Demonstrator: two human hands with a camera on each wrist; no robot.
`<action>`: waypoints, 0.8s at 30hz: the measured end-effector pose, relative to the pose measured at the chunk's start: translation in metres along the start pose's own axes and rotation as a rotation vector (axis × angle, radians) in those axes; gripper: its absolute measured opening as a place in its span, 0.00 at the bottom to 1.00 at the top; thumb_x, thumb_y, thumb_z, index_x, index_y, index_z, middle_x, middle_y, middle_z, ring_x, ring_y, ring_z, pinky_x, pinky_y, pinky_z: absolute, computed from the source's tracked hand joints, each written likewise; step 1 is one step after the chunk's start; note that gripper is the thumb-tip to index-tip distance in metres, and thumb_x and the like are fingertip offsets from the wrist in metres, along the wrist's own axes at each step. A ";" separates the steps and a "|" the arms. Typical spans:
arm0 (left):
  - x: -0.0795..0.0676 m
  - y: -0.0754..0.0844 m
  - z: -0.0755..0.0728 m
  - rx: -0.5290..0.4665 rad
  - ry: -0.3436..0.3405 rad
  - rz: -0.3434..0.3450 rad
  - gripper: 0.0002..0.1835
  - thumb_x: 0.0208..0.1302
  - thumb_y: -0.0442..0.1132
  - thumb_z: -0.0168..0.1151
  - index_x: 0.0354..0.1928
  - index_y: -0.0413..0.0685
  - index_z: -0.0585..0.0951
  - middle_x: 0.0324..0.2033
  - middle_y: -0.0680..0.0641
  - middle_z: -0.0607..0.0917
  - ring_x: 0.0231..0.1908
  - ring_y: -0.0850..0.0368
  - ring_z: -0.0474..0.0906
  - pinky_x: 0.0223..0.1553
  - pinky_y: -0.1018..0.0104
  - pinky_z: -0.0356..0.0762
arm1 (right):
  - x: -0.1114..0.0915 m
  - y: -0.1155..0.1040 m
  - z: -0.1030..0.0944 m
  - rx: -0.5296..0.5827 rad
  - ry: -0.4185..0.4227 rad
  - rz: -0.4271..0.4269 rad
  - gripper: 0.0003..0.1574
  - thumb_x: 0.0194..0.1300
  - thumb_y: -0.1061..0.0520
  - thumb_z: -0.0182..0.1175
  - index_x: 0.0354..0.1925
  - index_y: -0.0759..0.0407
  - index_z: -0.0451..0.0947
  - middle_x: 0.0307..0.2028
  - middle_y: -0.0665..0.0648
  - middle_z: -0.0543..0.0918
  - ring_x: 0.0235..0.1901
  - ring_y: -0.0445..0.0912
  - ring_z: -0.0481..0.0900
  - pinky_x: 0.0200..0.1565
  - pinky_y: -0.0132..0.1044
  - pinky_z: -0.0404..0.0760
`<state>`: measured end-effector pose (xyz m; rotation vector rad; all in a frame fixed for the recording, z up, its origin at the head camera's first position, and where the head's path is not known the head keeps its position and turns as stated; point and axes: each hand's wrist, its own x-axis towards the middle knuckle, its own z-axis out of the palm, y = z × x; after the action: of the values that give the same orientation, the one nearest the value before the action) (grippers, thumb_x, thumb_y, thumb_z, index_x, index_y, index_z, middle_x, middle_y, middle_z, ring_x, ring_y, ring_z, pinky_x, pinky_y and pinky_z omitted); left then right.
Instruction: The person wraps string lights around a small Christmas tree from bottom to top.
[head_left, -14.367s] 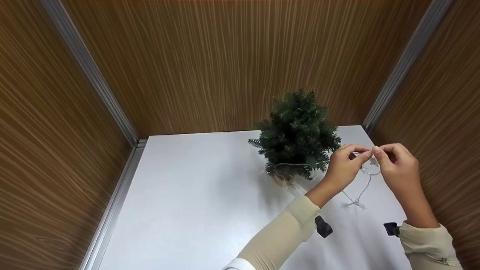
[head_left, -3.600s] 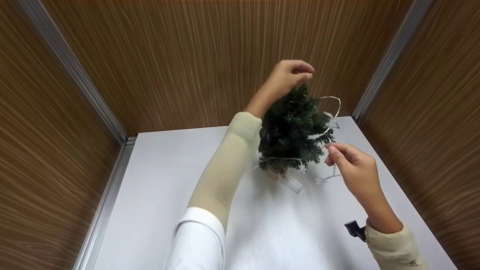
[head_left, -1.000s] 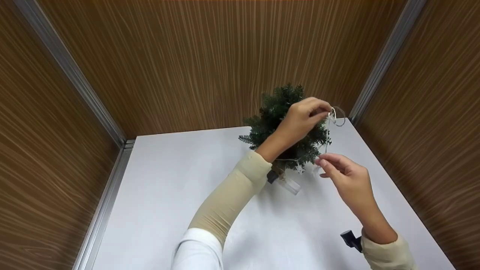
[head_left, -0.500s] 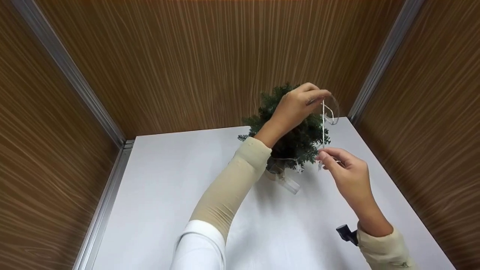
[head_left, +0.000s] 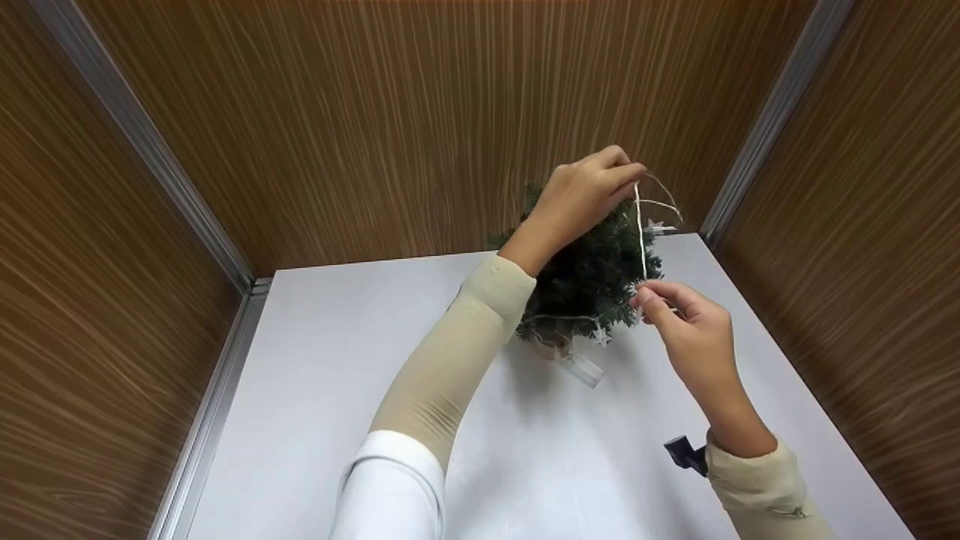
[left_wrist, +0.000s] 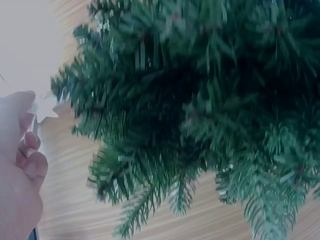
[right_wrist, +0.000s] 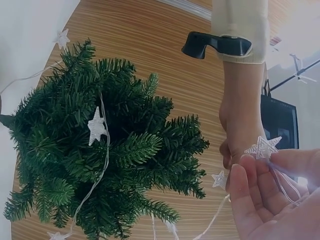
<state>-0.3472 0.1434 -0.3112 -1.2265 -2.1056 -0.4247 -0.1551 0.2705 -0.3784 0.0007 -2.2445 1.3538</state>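
No lettering, label, brand, number or sign can be read in any of the three views.

Light string (head_left: 640, 232) straight between left hand (head_left: 586, 191) and right hand (head_left: 697, 334), green tree (head_left: 585, 285) alongside.

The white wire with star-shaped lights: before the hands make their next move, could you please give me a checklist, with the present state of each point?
1. White wire with star-shaped lights gripped at two places: ok; left hand and right hand both pinch it.
2. Stretch between the hands without slack: ok, nearly straight.
3. That stretch laid on the branches: not ok; it spans the air.
4. Bushy green artificial tree upright: ok.
5. Loop beside the left hand free of snags: cannot tell.
6. Clear rectangular box firmly supported: cannot tell.
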 end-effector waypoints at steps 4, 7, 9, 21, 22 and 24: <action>0.002 -0.009 -0.002 -0.036 0.005 -0.041 0.14 0.78 0.44 0.53 0.55 0.54 0.85 0.46 0.52 0.83 0.35 0.62 0.80 0.35 0.71 0.78 | 0.010 -0.003 0.003 0.022 0.010 -0.008 0.13 0.73 0.53 0.61 0.46 0.60 0.86 0.36 0.55 0.88 0.35 0.39 0.82 0.40 0.24 0.80; 0.003 -0.016 -0.004 -0.109 0.031 -0.095 0.13 0.77 0.43 0.55 0.54 0.52 0.86 0.47 0.52 0.84 0.39 0.62 0.82 0.40 0.72 0.78 | 0.019 -0.006 0.005 0.042 0.021 -0.014 0.13 0.73 0.53 0.62 0.46 0.61 0.86 0.35 0.52 0.88 0.34 0.39 0.82 0.39 0.24 0.80; 0.004 -0.021 -0.005 -0.163 0.035 -0.140 0.13 0.76 0.43 0.56 0.54 0.50 0.86 0.48 0.51 0.84 0.41 0.62 0.82 0.43 0.73 0.78 | 0.025 -0.008 0.006 0.059 0.022 -0.017 0.14 0.73 0.53 0.61 0.46 0.62 0.86 0.35 0.51 0.87 0.34 0.40 0.81 0.40 0.25 0.80; 0.030 -0.041 -0.012 -0.235 -0.003 -0.283 0.16 0.77 0.44 0.54 0.58 0.50 0.84 0.52 0.52 0.85 0.53 0.63 0.81 0.55 0.78 0.73 | 0.058 -0.012 0.030 0.140 0.035 -0.064 0.17 0.73 0.54 0.61 0.44 0.69 0.84 0.33 0.59 0.86 0.31 0.40 0.78 0.36 0.27 0.79; 0.035 -0.040 -0.013 -0.235 -0.021 -0.290 0.16 0.77 0.45 0.53 0.59 0.52 0.84 0.53 0.53 0.86 0.54 0.63 0.81 0.56 0.78 0.73 | 0.060 -0.012 0.032 0.148 0.042 -0.063 0.17 0.73 0.54 0.61 0.44 0.69 0.84 0.34 0.58 0.86 0.31 0.40 0.78 0.37 0.27 0.78; 0.043 -0.039 -0.015 -0.241 -0.048 -0.305 0.17 0.77 0.47 0.53 0.59 0.54 0.84 0.54 0.55 0.85 0.55 0.65 0.81 0.56 0.79 0.72 | 0.062 -0.014 0.035 0.165 0.060 -0.056 0.16 0.73 0.55 0.61 0.45 0.68 0.83 0.34 0.58 0.86 0.32 0.40 0.79 0.38 0.26 0.78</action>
<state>-0.3899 0.1434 -0.2690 -1.0514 -2.3436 -0.8123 -0.2205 0.2503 -0.3537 0.0789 -2.0633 1.4849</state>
